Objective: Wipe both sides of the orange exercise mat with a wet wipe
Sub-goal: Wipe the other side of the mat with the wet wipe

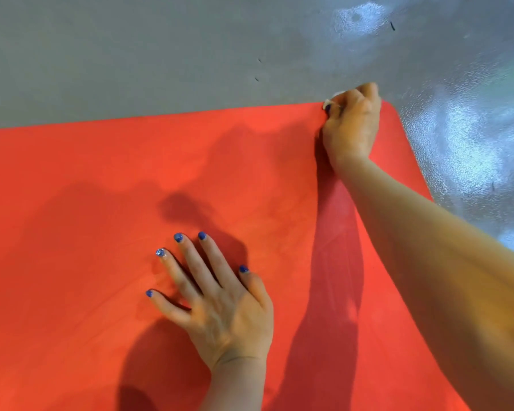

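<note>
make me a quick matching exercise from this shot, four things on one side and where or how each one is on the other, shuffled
Things:
1. left hand
2. right hand
3. orange mat
4. grey floor

States:
A. lies spread out, filling the lower view
B. curled at the mat's far edge, gripping a wet wipe
C. bare and shiny beyond the mat
D. flat on the mat, fingers spread

Pairs: 1-D, 2-B, 3-A, 4-C

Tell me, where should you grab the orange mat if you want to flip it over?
Probably the far right corner of the orange mat, close to where the right hand works with the wet wipe. The mat lies flat on the grey floor, so only its edge offers a grip. Slide fingers under from the floor side, after lifting the left hand pressing it flat.
</note>
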`<state>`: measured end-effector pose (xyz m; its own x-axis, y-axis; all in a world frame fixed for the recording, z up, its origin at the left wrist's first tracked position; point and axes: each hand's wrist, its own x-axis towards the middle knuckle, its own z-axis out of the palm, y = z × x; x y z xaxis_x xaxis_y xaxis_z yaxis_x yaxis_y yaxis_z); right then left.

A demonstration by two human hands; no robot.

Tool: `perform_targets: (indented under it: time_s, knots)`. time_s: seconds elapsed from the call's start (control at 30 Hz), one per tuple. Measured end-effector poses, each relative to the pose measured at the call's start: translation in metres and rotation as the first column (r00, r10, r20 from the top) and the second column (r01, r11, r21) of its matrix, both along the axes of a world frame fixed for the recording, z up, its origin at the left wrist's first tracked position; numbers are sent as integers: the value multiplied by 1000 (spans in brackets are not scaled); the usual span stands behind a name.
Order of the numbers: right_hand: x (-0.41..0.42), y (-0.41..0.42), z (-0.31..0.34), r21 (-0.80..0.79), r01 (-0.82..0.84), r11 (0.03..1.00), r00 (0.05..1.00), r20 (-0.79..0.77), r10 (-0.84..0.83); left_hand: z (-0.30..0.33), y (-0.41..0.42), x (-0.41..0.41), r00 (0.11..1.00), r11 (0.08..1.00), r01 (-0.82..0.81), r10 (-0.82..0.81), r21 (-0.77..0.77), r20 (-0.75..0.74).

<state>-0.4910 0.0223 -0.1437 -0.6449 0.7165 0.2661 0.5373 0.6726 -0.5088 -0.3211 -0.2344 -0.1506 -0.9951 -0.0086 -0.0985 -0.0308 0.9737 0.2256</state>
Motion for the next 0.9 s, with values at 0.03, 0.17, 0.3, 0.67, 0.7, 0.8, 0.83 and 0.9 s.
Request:
perform_targets:
  time_s: [0.03,0.17,0.3,0.67,0.7,0.8,0.83,0.9]
  knots:
    - [-2,-11,0,-8,21,1000,1000,-2,-21,0,-1,1,1000,1000,-2,2,0,0]
    - [10,-20,2,37,-343,939,939,30,342,-1,0,1,1000,1000,-8,8,8,-21]
    - [26,54,11,47,-174,984,980,107,168,-3,2,1,999,1000,-12,12,4,-36]
    - [24,-21,5,-11,-410,912,912,-10,410,-3,2,0,998,1000,-11,10,-15,-62]
    - [26,-11,8,-10,-478,878,878,16,479,-2,2,0,998,1000,-14,13,-18,-57]
    - [47,43,12,51,-290,956,954,96,284,-1,3,0,999,1000,-21,21,-14,-46]
    - [56,58,16,33,-140,990,986,98,136,0,3,0,999,1000,-22,22,-9,-40]
    - [57,64,14,0,52,999,990,135,-52,0,3,-2,999,1000,-19,19,-10,-30]
